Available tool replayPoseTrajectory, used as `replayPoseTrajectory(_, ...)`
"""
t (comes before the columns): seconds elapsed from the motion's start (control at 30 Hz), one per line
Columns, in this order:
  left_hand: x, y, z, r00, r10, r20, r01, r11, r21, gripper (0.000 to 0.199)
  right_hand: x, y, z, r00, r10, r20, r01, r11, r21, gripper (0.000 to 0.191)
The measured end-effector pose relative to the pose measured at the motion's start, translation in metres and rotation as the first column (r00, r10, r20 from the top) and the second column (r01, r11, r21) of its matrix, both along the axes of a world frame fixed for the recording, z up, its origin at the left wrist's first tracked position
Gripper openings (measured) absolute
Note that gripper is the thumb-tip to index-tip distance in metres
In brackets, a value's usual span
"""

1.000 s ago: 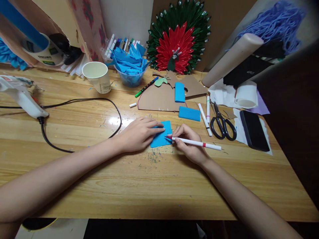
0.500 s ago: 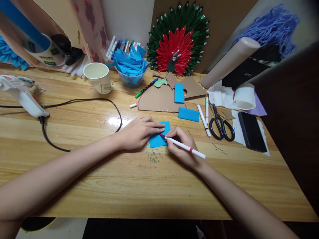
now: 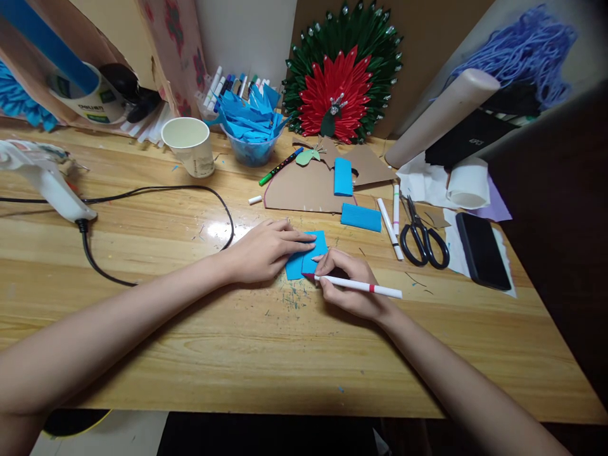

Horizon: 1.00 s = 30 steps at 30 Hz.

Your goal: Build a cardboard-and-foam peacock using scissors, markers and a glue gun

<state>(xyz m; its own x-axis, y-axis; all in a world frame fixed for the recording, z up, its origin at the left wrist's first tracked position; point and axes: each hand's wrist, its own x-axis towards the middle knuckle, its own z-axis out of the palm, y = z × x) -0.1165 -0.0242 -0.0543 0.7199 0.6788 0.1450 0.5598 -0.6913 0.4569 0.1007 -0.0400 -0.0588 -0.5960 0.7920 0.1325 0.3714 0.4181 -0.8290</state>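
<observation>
Under the outstretched fingers of my left hand (image 3: 268, 250) lies a small piece of blue paper (image 3: 295, 267), pressed flat on the table. My right hand (image 3: 351, 282) pinches a white marker (image 3: 358, 287) with a red band. Its dark red tip touches the paper near the lower edge, and a thin drawn line runs down the sheet. Part of the paper is hidden by my fingers. Two more blue pieces, an upright one (image 3: 342, 177) and a sideways one (image 3: 361, 217), lie just beyond.
Scissors (image 3: 420, 237), loose markers (image 3: 390, 229) and a phone (image 3: 483, 250) lie to the right. Cut cardboard (image 3: 304, 190) sits ahead, with a paper cup (image 3: 189, 149) and a bowl (image 3: 251, 152) of blue strips behind. A glue gun (image 3: 57, 187) trails its cord at left.
My right hand has drawn the marker tip down the paper toward its lower edge, leaving a line. The marker now lies at a flatter angle. My left hand stays on the paper.
</observation>
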Motion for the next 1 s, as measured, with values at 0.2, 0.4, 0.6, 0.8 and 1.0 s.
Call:
replayPoseTrajectory(0.2,0.0003,0.0002,-0.0005,1.0,-0.003,0.003,0.003,1.0,-0.003,0.045,0.0022,0.0031,-0.0027,0.974,-0.131,-0.182,0.094,0.976,-0.196,0.009)
replayPoseTrajectory(0.4,-0.0005,0.0004,-0.0023,1.0,0.001,0.012,-0.001,1.0,-0.006,0.044,-0.0027,0.0005,-0.0009,0.976,-0.217,-0.026,0.21,0.963,-0.17,0.005)
replayPoseTrajectory(0.6,-0.001,0.0014,-0.0031,1.0,-0.012,0.003,0.012,1.0,-0.001,0.044,-0.0017,0.0012,-0.0018,0.981,-0.195,-0.004,0.195,0.979,-0.06,0.009)
replayPoseTrajectory(0.8,-0.0011,0.0021,-0.0036,1.0,-0.014,0.0,0.014,1.0,-0.005,0.045,0.0015,0.0043,-0.0046,0.978,-0.155,-0.143,0.139,0.984,-0.114,0.014)
replayPoseTrajectory(1.0,-0.0007,0.0019,-0.0031,1.0,-0.01,0.002,0.01,1.0,-0.015,0.045,0.0036,0.0055,-0.0059,0.96,-0.135,-0.244,0.098,0.982,-0.16,0.019)
